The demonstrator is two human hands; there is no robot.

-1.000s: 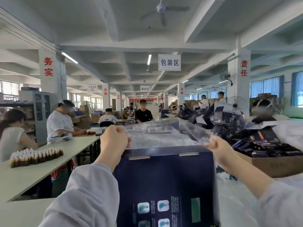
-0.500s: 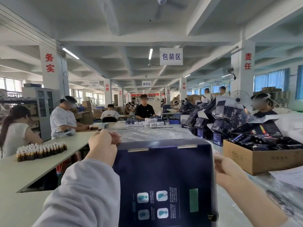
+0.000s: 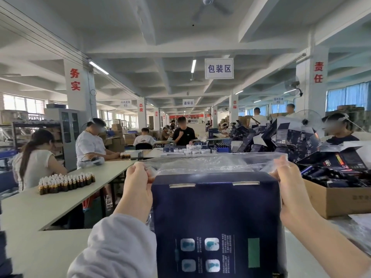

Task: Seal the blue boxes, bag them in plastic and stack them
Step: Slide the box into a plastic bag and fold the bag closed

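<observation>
Left hand (image 3: 138, 189): pinching plastic bag (image 3: 210, 163) at blue box's (image 3: 214, 221) upper left corner.
Right hand (image 3: 289, 187): gripping bag at box's upper right corner.
Cardboard carton (image 3: 339, 199): right of box.

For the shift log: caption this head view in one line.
Left hand and right hand pinch a clear plastic bag at the top corners of a dark blue cardboard box.
</observation>
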